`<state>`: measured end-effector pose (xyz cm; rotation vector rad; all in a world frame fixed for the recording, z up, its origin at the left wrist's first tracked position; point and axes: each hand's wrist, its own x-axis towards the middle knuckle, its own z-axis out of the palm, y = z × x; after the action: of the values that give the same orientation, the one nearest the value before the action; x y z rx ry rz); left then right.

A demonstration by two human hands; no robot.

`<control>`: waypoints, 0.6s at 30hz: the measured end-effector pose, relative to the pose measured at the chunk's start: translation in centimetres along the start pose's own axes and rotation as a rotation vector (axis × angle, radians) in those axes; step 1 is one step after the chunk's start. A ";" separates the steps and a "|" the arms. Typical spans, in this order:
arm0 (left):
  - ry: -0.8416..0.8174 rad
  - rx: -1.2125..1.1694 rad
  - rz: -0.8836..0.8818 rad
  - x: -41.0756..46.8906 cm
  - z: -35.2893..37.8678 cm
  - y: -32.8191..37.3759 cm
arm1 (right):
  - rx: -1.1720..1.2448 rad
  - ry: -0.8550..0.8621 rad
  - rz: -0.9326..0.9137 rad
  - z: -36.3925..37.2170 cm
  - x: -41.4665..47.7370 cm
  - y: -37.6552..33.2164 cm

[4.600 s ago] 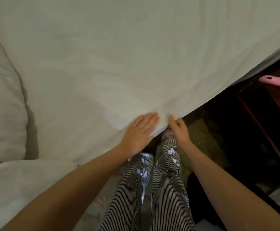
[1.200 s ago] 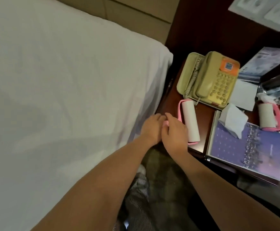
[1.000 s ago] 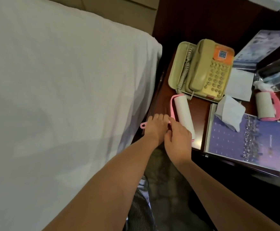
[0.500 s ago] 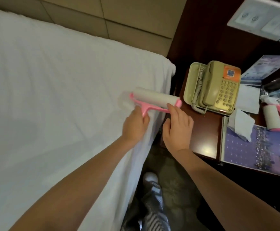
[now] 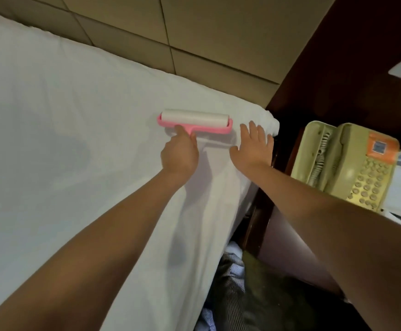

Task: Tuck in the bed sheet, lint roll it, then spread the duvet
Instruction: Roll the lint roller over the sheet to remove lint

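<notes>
the left hand [image 5: 179, 155] grips the pink handle of the lint roller [image 5: 194, 120], whose white roll lies across the bed sheet [image 5: 63, 139] just beyond the curled fingers [image 5: 182, 137]. the right hand [image 5: 252, 146] rests flat on the sheet, fingers spread, just right of the roller near the mattress corner. further right of those fingers, a beige telephone [image 5: 347, 163] sits on the dark bench [image 5: 287, 235].
</notes>
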<state>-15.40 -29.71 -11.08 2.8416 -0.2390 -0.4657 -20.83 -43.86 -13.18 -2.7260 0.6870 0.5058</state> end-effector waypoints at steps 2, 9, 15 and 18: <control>-0.058 0.018 -0.036 2.3 1.3 1.9 | -0.028 -0.064 -0.009 0.7 2.1 0.9; -0.221 0.022 -0.098 9.7 2.8 5.5 | 0.139 -0.332 0.002 4.6 6.5 2.3; -0.279 0.124 -0.091 5.4 3.4 2.7 | 0.226 -0.306 -0.029 5.6 6.5 2.7; -0.319 0.082 -0.126 4.2 2.4 2.1 | 0.235 -0.316 -0.039 5.2 6.5 2.6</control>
<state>-12.56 -33.13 -13.92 2.8596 -0.1391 -0.9588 -18.15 -46.80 -20.88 -2.3655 0.5692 0.7723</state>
